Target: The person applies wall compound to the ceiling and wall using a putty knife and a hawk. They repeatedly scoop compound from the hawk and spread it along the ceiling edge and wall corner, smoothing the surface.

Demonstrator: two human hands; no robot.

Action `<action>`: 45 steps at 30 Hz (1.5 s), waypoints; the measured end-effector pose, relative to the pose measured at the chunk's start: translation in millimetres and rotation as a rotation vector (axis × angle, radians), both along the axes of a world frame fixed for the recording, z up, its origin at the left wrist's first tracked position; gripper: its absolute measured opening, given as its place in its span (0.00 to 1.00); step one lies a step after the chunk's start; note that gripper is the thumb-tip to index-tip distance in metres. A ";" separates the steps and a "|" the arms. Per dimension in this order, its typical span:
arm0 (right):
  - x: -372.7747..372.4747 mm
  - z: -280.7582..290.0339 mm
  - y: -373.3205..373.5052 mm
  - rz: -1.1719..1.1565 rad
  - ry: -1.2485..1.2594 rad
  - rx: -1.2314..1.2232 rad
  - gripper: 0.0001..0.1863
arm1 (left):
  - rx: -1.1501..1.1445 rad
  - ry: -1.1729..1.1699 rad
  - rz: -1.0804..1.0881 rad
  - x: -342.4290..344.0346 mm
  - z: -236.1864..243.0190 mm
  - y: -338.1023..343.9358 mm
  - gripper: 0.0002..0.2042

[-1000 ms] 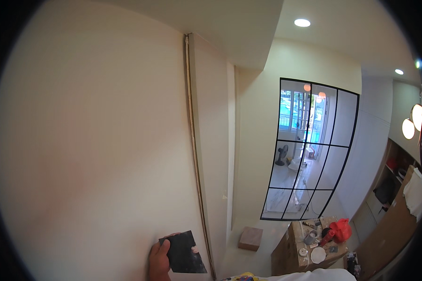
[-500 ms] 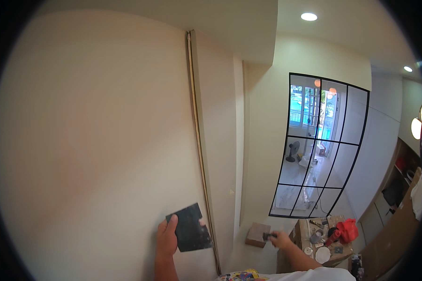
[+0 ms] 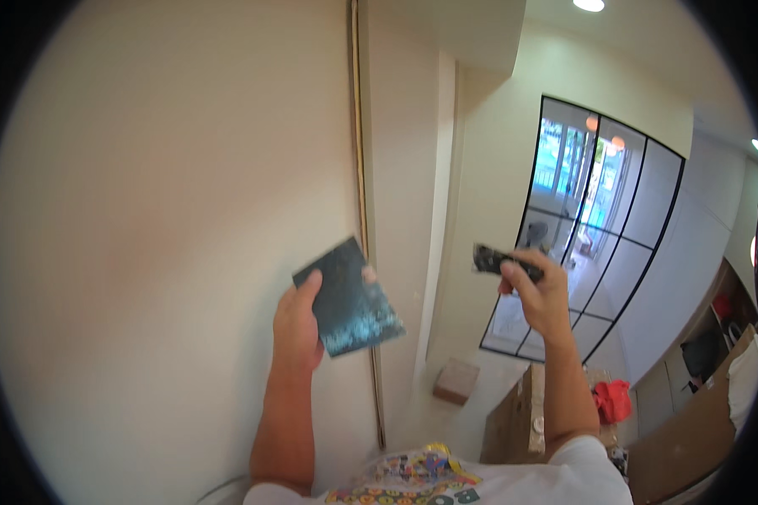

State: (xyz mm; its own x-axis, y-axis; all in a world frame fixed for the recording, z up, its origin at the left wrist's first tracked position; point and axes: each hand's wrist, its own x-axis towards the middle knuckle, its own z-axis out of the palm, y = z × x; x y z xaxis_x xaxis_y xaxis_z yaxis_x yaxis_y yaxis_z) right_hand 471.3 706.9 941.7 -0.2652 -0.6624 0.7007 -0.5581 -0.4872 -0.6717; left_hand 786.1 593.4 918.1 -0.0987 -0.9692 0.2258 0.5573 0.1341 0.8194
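Note:
My left hand [image 3: 297, 324] grips a dark, flat, square-cornered plate [image 3: 345, 299] by its left edge, thumb across its face. Pale smears mark the plate's lower right part, and light glints off it. It is raised in front of the wall, overlapping the narrow vertical groove [image 3: 364, 185] there. To the right, my right hand [image 3: 537, 290] is closed round a short black scraper-like tool [image 3: 505, 262], held roughly level with its end toward the wall. A gap separates the tool from the plate. The tool's exact kind is hard to make out.
Pale wall [image 3: 185, 210] fills the left side. Below my right arm stands a cardboard box [image 3: 514, 417] with a red bag [image 3: 612, 401] on it. A small brown box [image 3: 456, 381] sits on the floor. Behind is a black-framed glass partition [image 3: 602, 227].
Both hands have come up, the right one lifting the black tool from low near the brown box. The plate has tilted and catches more light. My view has shifted downward and leftward.

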 end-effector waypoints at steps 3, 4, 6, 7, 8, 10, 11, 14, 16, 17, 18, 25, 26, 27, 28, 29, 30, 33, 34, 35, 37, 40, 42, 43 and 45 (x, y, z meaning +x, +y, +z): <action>23.9 23.1 -2.0 0.004 0.330 -0.088 0.10 | -0.180 -0.076 -0.024 -1.8 4.3 0.0 0.18; 32.1 26.5 -4.1 0.030 0.454 -0.140 0.12 | -0.272 -0.096 -0.036 -1.9 4.5 -0.2 0.17; 45.7 32.5 -10.0 0.063 0.685 -0.268 0.16 | -0.319 -0.147 -0.003 -2.2 4.7 -0.6 0.17; 50.4 36.5 -13.5 0.049 0.760 -0.301 0.18 | -0.351 -0.172 0.015 -2.1 5.5 -0.6 0.17; 54.4 39.0 -16.2 0.035 0.835 -0.338 0.19 | -0.349 -0.180 0.015 -2.3 5.2 -0.5 0.17; 61.6 43.8 -18.9 0.003 0.947 -0.362 0.21 | -0.392 -0.164 -0.002 -2.7 6.2 0.3 0.16; 65.4 45.7 -19.4 -0.013 0.984 -0.350 0.21 | -0.348 -0.234 0.043 -3.3 7.4 0.9 0.16; 78.6 45.9 -20.4 0.018 1.082 -0.316 0.22 | -0.348 -0.371 0.137 -2.8 9.8 3.8 0.16; 82.4 45.7 -23.9 0.075 1.108 -0.260 0.20 | -0.340 -0.481 0.208 -1.1 11.7 2.7 0.17; 82.4 44.5 -25.5 0.116 1.098 -0.202 0.18 | -0.409 -0.467 0.267 0.7 11.3 1.1 0.17; 79.8 47.5 -30.3 0.157 1.084 -0.137 0.16 | -0.429 -0.460 0.318 2.6 12.2 -2.4 0.17; 51.7 155.3 -73.2 0.006 0.917 -0.175 0.13 | -0.707 -0.241 0.573 33.5 -24.1 -27.4 0.14; 55.2 186.3 -84.6 -0.094 0.845 -0.197 0.14 | -0.786 -0.276 0.605 37.6 -32.3 -30.1 0.14; 59.1 217.2 -99.2 -0.206 0.819 -0.332 0.13 | -0.853 -0.315 0.634 40.1 -38.6 -34.2 0.14; 64.8 249.2 -117.5 -0.298 0.816 -0.450 0.13 | -0.953 -0.333 0.665 41.1 -41.9 -39.6 0.14; 66.4 279.6 -131.9 -0.338 0.807 -0.452 0.14 | -1.007 -0.373 0.700 41.8 -44.3 -44.6 0.14; 69.6 302.4 -151.8 -0.357 0.819 -0.518 0.13 | -1.051 -0.417 0.713 41.4 -46.0 -48.6 0.13; 73.3 346.6 -207.2 -0.484 0.978 -0.640 0.13 | -1.176 -0.466 0.766 38.6 -44.5 -58.0 0.13; 73.2 354.4 -221.4 -0.541 1.043 -0.661 0.12 | -1.201 -0.442 0.781 37.3 -43.7 -59.9 0.13; 73.1 359.8 -232.1 -0.573 1.093 -0.668 0.12 | -1.210 -0.425 0.785 36.6 -43.0 -60.1 0.13; 73.5 362.8 -247.8 -0.661 1.161 -0.619 0.12 | -1.208 -0.416 0.776 36.0 -42.4 -60.0 0.14; 72.3 359.5 -257.5 -0.746 1.212 -0.670 0.12 | -1.211 -0.418 0.778 37.2 -41.9 -58.6 0.14; 70.3 358.3 -262.9 -0.802 1.254 -0.658 0.13 | -1.243 -0.404 0.790 38.4 -39.9 -59.4 0.14; 69.0 359.2 -266.1 -0.824 1.279 -0.681 0.13 | -1.268 -0.388 0.795 39.1 -39.0 -59.5 0.14; 67.4 363.7 -272.9 -0.834 1.296 -0.748 0.13 | -1.280 -0.379 0.798 40.1 -37.3 -60.4 0.14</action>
